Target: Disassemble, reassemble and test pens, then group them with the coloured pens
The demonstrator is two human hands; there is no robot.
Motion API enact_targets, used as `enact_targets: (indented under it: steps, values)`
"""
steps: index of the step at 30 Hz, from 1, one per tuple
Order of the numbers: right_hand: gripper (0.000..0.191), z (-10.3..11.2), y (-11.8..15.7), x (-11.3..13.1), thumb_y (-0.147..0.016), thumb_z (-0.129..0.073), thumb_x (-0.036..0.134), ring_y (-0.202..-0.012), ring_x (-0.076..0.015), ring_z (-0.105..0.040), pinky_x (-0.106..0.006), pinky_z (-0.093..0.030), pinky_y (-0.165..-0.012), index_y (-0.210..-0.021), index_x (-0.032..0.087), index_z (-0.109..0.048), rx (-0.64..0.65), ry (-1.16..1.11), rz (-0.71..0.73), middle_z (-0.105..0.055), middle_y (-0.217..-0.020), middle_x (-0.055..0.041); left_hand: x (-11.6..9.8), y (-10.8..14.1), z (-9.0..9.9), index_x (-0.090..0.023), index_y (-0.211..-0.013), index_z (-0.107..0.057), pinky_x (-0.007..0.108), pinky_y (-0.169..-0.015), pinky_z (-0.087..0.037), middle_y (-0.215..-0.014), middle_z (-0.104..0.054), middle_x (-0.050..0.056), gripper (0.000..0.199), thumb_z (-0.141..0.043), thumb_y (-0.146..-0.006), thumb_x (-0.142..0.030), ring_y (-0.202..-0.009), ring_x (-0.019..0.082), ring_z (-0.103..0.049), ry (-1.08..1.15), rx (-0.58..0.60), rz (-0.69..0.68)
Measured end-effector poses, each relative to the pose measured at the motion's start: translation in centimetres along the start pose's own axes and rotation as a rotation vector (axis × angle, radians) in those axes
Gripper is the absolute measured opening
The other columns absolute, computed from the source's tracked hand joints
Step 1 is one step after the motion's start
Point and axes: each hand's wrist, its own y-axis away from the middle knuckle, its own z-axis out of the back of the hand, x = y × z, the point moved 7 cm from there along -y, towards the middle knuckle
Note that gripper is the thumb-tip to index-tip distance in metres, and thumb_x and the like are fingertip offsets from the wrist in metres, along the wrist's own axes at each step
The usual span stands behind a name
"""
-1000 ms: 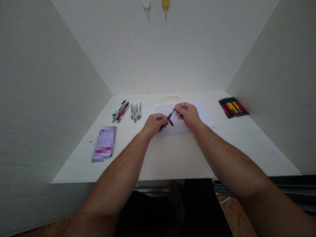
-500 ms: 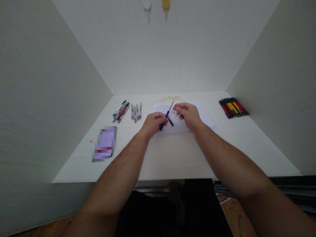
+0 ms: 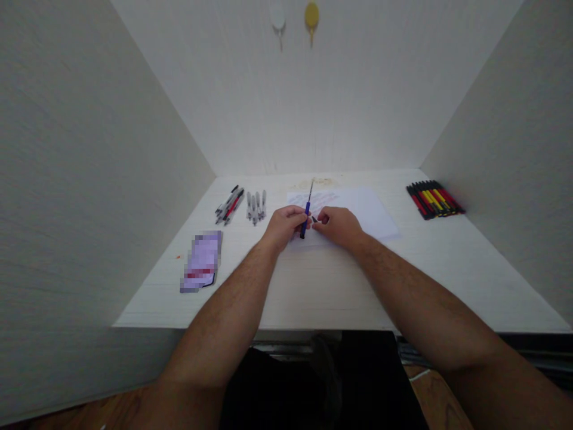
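My left hand grips a blue pen barrel, from which a thin refill with a spring-like surface sticks up. A small black pen part shows between the two hands. The thumb and fingers of my right hand are closed at its lower end. White paper sheets with scribbles near their upper left lie beneath both hands.
On the white table, clear pen barrels and assorted pens lie left. A purple phone-like object is nearer. Red, yellow and black pens lie right. Two hooks, white and yellow, are on the back wall.
My right hand has come down and closed on the small black part beside my left hand. The blue barrel stands more upright. The whole view has shifted slightly.
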Motion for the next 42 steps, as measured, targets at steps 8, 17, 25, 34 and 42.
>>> enact_targets:
  steps: [8, 17, 25, 34, 42]
  values:
    - [0.022, 0.4, 0.0, 0.0, -0.084, -0.057, 0.037, -0.081, -0.0192, -0.064, -0.029, -0.041, -0.068, -0.092, 0.022, -0.071, -0.015, 0.047, -0.051, -0.074, -0.090, -0.0049, 0.5, -0.2, 0.3, -0.013, -0.078, -0.066, 0.025, -0.057, -0.045, -0.071, -0.070, 0.005, 0.020, -0.073, -0.063, -0.026, -0.061, 0.014, -0.063, -0.002, -0.005, 0.027]
    - [0.026, 0.3, 0.1, 0.2, -0.083, -0.053, 0.026, -0.087, -0.0216, -0.066, -0.031, -0.045, -0.072, -0.100, 0.022, -0.071, 0.036, 0.128, -0.075, -0.074, -0.096, -0.0069, 0.6, -0.2, 0.2, -0.013, -0.078, -0.064, 0.025, -0.056, -0.045, -0.069, -0.069, 0.005, 0.023, -0.073, -0.062, -0.026, -0.060, 0.014, -0.063, 0.014, 0.008, 0.021]
    - [0.031, -0.2, 0.1, 0.3, -0.083, -0.055, 0.038, -0.091, -0.0244, -0.066, -0.033, -0.047, -0.075, -0.104, 0.020, -0.070, 0.061, 0.173, -0.061, -0.074, -0.100, -0.0095, 0.7, -0.3, 0.1, -0.013, -0.078, -0.064, 0.025, -0.056, -0.045, -0.068, -0.069, 0.004, 0.021, -0.073, -0.062, -0.024, -0.060, 0.013, -0.062, 0.027, 0.016, 0.019]
    - [0.027, 1.3, -1.1, -1.5, -0.080, -0.054, 0.019, -0.088, -0.0181, -0.065, -0.029, -0.048, -0.082, -0.099, 0.016, -0.073, -0.107, -0.247, -0.130, -0.074, -0.095, -0.0076, 1.0, -0.5, 0.4, -0.014, -0.078, -0.065, 0.026, -0.057, -0.047, -0.070, -0.070, 0.005, 0.022, -0.074, -0.062, -0.026, -0.060, 0.014, -0.063, -0.003, 0.017, 0.033]
    - [0.017, 1.0, -1.1, -2.0, -0.070, -0.065, 0.030, -0.052, -0.0088, -0.047, -0.022, -0.036, -0.050, -0.080, 0.017, -0.060, -0.180, -1.001, -0.257, -0.057, -0.060, 0.0030, 1.1, -0.4, 0.3, -0.014, -0.080, -0.068, 0.025, -0.055, -0.046, -0.072, -0.071, 0.006, 0.024, -0.075, -0.062, -0.028, -0.060, 0.014, -0.064, -0.013, 0.042, 0.027]
